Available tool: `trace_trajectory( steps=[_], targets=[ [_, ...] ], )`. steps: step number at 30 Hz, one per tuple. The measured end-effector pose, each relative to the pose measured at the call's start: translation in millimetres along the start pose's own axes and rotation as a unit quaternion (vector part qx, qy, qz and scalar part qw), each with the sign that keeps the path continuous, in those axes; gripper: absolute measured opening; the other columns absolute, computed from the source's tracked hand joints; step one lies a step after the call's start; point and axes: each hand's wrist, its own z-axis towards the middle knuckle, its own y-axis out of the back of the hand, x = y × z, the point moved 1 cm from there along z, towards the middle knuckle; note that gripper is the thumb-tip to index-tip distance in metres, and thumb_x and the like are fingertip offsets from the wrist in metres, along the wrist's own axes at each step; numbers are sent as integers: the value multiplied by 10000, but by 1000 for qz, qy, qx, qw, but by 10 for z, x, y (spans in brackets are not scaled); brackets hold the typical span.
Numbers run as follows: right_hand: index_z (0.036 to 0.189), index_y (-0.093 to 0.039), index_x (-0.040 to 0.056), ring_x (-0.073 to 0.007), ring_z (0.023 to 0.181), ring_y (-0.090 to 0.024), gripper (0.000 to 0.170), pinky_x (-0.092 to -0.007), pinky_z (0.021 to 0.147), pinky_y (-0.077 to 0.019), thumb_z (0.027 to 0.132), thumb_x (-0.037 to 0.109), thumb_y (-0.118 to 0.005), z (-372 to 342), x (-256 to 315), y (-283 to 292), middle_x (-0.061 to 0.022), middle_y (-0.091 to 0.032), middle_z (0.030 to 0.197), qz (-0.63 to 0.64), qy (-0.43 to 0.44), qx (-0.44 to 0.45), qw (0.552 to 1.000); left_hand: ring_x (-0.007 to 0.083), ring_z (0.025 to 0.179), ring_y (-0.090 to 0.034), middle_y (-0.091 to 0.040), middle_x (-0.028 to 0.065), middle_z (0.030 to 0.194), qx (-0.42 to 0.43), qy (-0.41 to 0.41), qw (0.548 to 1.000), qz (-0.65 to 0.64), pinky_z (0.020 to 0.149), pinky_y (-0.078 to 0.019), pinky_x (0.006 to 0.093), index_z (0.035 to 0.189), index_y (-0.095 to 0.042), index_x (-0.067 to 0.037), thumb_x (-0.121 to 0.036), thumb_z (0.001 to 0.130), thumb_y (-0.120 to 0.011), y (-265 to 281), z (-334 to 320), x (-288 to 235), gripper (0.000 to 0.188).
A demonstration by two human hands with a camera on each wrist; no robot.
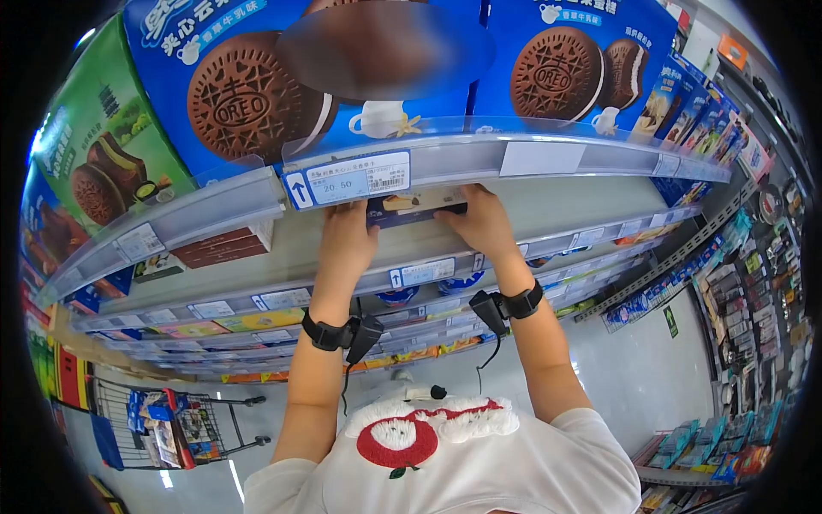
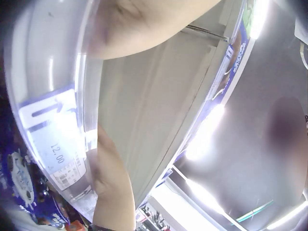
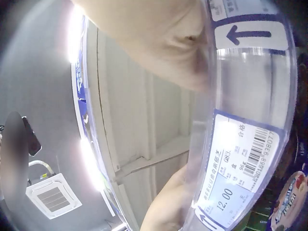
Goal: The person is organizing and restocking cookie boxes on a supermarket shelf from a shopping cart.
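Observation:
A dark blue box (image 1: 415, 207) with a pale picture on its face lies on a shelf below the large blue Oreo cartons. My left hand (image 1: 349, 236) grips its left end, thumb at the near side. At the opposite end my right hand (image 1: 481, 221) holds it, thumb along the near face. The upper shelf's edge overlaps some of the fingers in the head view. In the left wrist view the left hand (image 2: 134, 24) crosses the top, in the right wrist view the right hand (image 3: 163, 43); the box is hidden in both.
A price rail (image 1: 505, 163) runs just above the hands; another rail (image 1: 360, 287) lies under the forearms. Reddish-brown boxes (image 1: 224, 247) sit left on the same shelf. A shopping cart (image 1: 171, 424) stands at lower left. Stocked racks (image 1: 753, 325) line the right side.

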Motion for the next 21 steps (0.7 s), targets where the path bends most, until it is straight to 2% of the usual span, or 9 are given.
trace_trajectory(
  steps=[3,4,6,8,13,14,17,20,21],
  targets=[
    [1092,-561,41,-377,869,-587,453,-419,802,-458,680,166,-701,-6,-70,-62,-205,-614,947,-69,2,-2,998,406,994,-535,-559,232,1119,-38,-6,997,-61,858,-443,418,1194,-496,-27,-29,706,-640,-55,33,45,509],
    [1102,-562,49,-376,863,-584,457,-420,805,-455,681,168,-698,-12,-99,-88,-201,-615,942,-100,5,-4,995,399,998,-535,-562,237,1100,-21,12,997,-75,860,-443,422,1162,-514,-18,-16,707,-619,-41,34,46,467],
    [1102,-575,65,-372,855,-581,449,-419,810,-450,684,176,-695,-16,-137,-113,-196,-618,934,-85,20,-15,996,385,1005,-536,-567,249,1064,15,52,993,-103,863,-443,432,1098,-550,0,12,710,-577,3,20,15,389],
    [1096,-589,76,-370,857,-580,437,-417,814,-448,686,183,-694,-36,-149,-129,-196,-620,927,-64,18,-15,998,379,977,-551,-577,245,1038,14,67,994,-88,840,-457,423,1074,-569,1,9,720,-569,27,8,-20,354],
    [1063,-617,93,-375,928,-573,376,-409,837,-446,703,180,-680,12,-122,-88,-211,-628,913,-16,-11,14,1000,380,934,-571,-608,230,992,11,73,992,-105,819,-457,422,1075,-595,-33,-87,772,-579,57,-6,8,308],
    [1060,-619,96,-376,953,-567,367,-410,845,-443,707,177,-676,2,-127,-89,-213,-629,911,-5,-13,19,1000,367,931,-576,-608,221,984,-24,66,994,-85,810,-464,421,1063,-598,-34,-89,776,-573,92,-74,22,294],
    [1029,-626,94,-366,1007,-534,317,-421,876,-426,719,151,-664,-51,-108,-89,-200,-618,950,-109,104,-93,984,320,912,-595,-621,173,955,-123,58,989,-59,774,-480,406,1024,-609,-41,-119,787,-579,510,-310,-100,252],
    [997,-631,92,-352,1020,-508,266,-431,884,-414,732,117,-648,-225,69,46,-163,-600,989,-97,97,-243,960,315,900,-599,-627,157,963,-151,43,972,-174,768,-476,387,1018,-606,-43,-125,786,-593,826,-852,-120,246],
    [982,-630,90,-341,997,-510,247,-426,874,-416,735,99,-640,-314,193,106,-148,-589,999,-76,103,-259,957,288,874,-610,-631,144,957,-166,38,971,-170,753,-476,355,1013,-605,-40,-103,783,-597,890,-1090,-121,238]
  ],
)
